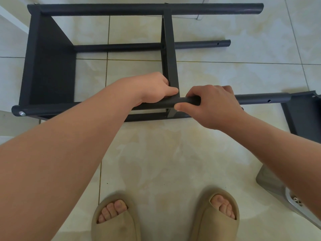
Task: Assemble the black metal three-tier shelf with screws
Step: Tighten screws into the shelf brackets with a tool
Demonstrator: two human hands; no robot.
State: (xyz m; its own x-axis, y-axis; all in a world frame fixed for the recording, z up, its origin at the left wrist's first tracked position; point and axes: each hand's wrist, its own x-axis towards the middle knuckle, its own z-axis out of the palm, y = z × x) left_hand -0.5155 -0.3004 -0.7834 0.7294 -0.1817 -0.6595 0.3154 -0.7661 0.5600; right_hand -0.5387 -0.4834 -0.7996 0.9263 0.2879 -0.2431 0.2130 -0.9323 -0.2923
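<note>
The black metal shelf frame (50, 66) lies on its side on the tiled floor, with one tier panel at the left end and a middle tier panel (171, 49) set upright between the poles. My left hand (154, 89) grips the corner where that middle panel meets the near pole (69, 108). My right hand (212, 105) is wrapped around the same pole just right of the joint. A silver screw head (22, 113) shows at the pole's left end. A loose third tier panel (302, 112) lies at the right.
A metal tray (281, 188) holding small screws sits at the lower right on the floor. My feet in beige slippers (114, 218) stand at the bottom. A white furniture edge (13, 18) is at the upper left.
</note>
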